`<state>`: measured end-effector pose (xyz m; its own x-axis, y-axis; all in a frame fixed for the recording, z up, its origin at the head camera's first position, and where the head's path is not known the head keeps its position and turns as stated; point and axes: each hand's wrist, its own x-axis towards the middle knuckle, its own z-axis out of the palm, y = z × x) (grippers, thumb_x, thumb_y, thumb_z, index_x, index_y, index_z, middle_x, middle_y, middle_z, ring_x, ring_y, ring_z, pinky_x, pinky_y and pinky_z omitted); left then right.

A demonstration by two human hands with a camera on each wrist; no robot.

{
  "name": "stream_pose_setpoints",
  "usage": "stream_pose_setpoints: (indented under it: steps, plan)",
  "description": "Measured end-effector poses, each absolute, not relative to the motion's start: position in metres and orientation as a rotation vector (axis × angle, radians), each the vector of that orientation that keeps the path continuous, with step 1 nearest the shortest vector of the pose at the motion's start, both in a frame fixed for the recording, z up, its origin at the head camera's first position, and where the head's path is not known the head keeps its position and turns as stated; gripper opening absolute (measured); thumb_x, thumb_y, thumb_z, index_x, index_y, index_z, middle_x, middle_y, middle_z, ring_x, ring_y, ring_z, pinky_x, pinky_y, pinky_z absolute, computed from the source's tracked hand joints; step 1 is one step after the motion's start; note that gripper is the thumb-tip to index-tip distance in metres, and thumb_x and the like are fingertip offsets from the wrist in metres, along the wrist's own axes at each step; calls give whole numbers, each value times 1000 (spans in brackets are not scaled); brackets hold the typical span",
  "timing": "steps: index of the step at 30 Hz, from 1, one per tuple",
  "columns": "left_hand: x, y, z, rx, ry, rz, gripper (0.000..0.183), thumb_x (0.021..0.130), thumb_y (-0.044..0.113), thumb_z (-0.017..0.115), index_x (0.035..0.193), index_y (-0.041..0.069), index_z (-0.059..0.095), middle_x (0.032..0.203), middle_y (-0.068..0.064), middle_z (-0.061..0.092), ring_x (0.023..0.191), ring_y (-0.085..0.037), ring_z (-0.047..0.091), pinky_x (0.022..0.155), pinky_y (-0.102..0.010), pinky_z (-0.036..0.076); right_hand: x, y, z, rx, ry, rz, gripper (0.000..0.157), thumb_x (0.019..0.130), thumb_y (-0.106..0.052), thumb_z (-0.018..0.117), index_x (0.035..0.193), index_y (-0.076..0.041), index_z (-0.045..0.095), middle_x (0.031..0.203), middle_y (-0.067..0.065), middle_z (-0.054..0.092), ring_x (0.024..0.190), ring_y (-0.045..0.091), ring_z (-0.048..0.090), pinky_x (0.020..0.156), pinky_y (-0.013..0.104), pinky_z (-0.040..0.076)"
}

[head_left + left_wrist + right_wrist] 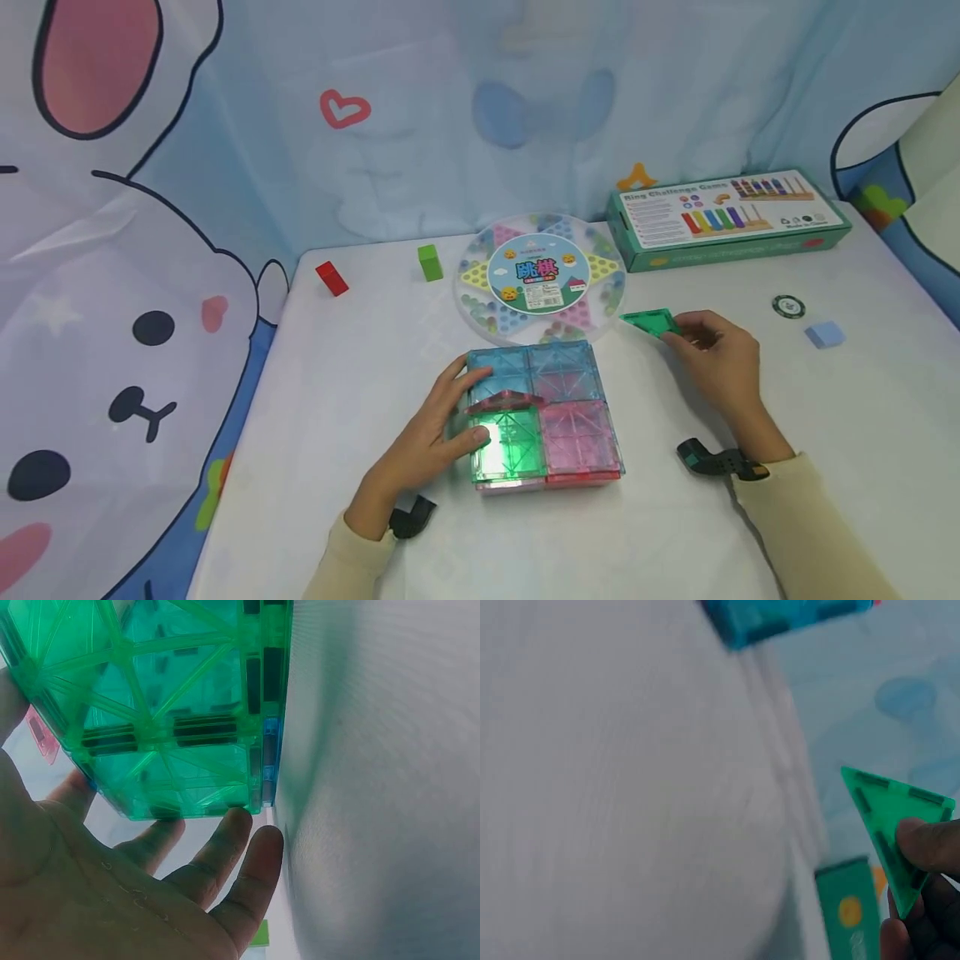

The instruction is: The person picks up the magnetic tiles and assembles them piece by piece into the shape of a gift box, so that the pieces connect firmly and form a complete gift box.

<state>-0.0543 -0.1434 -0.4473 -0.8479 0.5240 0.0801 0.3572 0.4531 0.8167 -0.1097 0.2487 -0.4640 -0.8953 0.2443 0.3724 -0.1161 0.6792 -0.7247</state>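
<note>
A box-like block of translucent magnetic tiles (pixel 573 437) stands on the table, with blue, pink and green squares on top. One pink tile (pixel 517 400) rises from the top near the middle. My left hand (pixel 431 425) rests against the block's left side, its thumb at the green square's edge and other fingers by the blue one. Green side tiles (pixel 172 697) face the palm in the left wrist view, with the fingers spread alongside. To the right of the block, my right hand (pixel 716 358) pinches a green triangular magnetic tile (pixel 900 814) above the table.
Behind the block lies a round Chinese checkers set (pixel 540 275). A green ring game box (pixel 731 221) stands at the back right. Nearby are a poker chip (pixel 788 307) and a light blue block (pixel 825 335). Red (pixel 332 278) and green (pixel 431 262) blocks lie at the back left.
</note>
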Motion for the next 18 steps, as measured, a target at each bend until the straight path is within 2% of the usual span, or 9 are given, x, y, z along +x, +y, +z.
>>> stream_pose_setpoints:
  steps: [4, 7, 10, 15, 18]
  plan:
    - [-56, -144, -446, 785, 2524, 1331, 68, 91, 42, 59, 148, 39, 23, 158, 9, 0, 143, -13, 7, 105, -61, 23, -87, 209, -437, 133, -2293, 1298, 20, 78, -3, 75, 97, -4, 69, 92, 8, 68, 79, 4, 57, 71, 14, 44]
    - [-56, -144, -444, 779, 2539, 1316, 67, 90, 45, 58, 147, 40, 23, 158, 10, 1, 143, -13, 7, 105, -61, 23, -66, 177, -421, 348, -2245, 1411, 24, 75, 5, 75, 96, -4, 69, 93, 6, 68, 84, 6, 59, 76, 16, 46]
    - [-56, -144, -442, 766, 2544, 1316, 67, 90, 46, 57, 147, 41, 23, 157, 10, 1, 143, -13, 8, 105, -61, 23, -52, 151, -411, 492, -2258, 1460, 26, 72, 8, 76, 94, -4, 70, 90, 6, 68, 88, 10, 57, 75, 18, 45]
    - [-56, -144, -444, 763, 2525, 1329, 67, 90, 45, 58, 147, 41, 23, 158, 10, 1, 143, -12, 7, 105, -61, 23, -49, 146, -419, 561, -2321, 1468, 28, 73, 2, 78, 96, -13, 71, 94, -3, 65, 91, 11, 53, 71, 21, 44]
    - [-56, -143, -447, 767, 2523, 1330, 68, 90, 46, 58, 148, 41, 22, 157, 11, 0, 143, -12, 7, 105, -61, 24, -49, 149, -423, 593, -2317, 1481, 30, 73, 3, 78, 98, -12, 71, 96, 0, 64, 93, 10, 51, 72, 19, 44]
